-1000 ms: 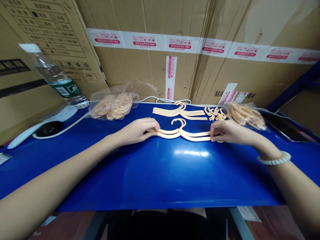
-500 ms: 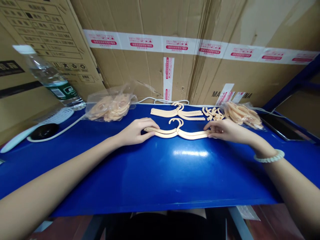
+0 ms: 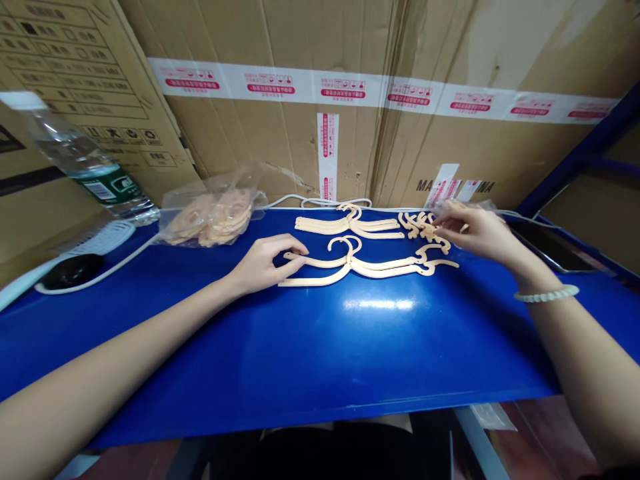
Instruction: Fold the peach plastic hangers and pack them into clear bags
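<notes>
Two beige plastic hangers (image 3: 380,271) lie nearly together in front of me, their hooks towards the back and their left arms spread apart. My left hand (image 3: 266,263) pinches the left tip of the rear one. Two small curved pieces (image 3: 434,252) sit at the right ends of their arms. My right hand (image 3: 477,230) is above the right side of a pile of small beige curved pieces (image 3: 419,223), fingers bent together; what is in them is hidden. Behind the hangers lies a stack of similar hangers (image 3: 325,225).
A clear bag of beige parts (image 3: 210,217) lies at left, beside a water bottle (image 3: 100,173), a white brush (image 3: 95,240) and a black oval object (image 3: 73,270). Another bag (image 3: 473,205) is partly behind my right hand. A phone-like dark slab (image 3: 550,247) lies right. Cardboard boxes (image 3: 260,133) stand behind.
My right hand has let go of the hangers' right ends and moved right and back to the small pieces. Two curved pieces now show at those ends. The hangers' left arms have spread apart.
</notes>
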Available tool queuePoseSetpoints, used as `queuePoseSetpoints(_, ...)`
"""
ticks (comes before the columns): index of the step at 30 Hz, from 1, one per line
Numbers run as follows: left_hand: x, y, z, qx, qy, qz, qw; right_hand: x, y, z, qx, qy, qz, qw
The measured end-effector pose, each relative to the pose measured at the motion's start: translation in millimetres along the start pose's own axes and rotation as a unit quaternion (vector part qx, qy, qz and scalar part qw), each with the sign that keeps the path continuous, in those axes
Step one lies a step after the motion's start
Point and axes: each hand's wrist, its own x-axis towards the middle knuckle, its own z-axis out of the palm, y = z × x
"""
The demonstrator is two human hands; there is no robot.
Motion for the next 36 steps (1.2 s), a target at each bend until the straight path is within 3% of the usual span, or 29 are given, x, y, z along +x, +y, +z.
queuePoseSetpoints(4, -1, 1, 0, -0.006, -0.058, 0.039, 0.998, 1, 4, 1, 0.015, -0.166, -0.082, 0.982)
queuePoseSetpoints(7, 0, 1, 0, -0.004, -0.09, 0.071, 0.993, 0, 6, 6, 0.029, -0.208, -0.106, 0.972)
queuePoseSetpoints(23, 0, -3, 3, 0.009, -0.017, -0.005, 1.0, 2, 6, 16, 0.01, -0.182, -0.107, 0.977)
queuePoseSetpoints(30, 0, -2, 3, 0.001, -0.022, 0.012, 1.0, 2, 6, 13, 0.012, -0.171, -0.118, 0.978)
queuePoseSetpoints(36, 1, -2, 1, 0.0, -0.042, 0.033, 0.999, 5, 1, 12, -0.019, -0.103, -0.126, 0.986)
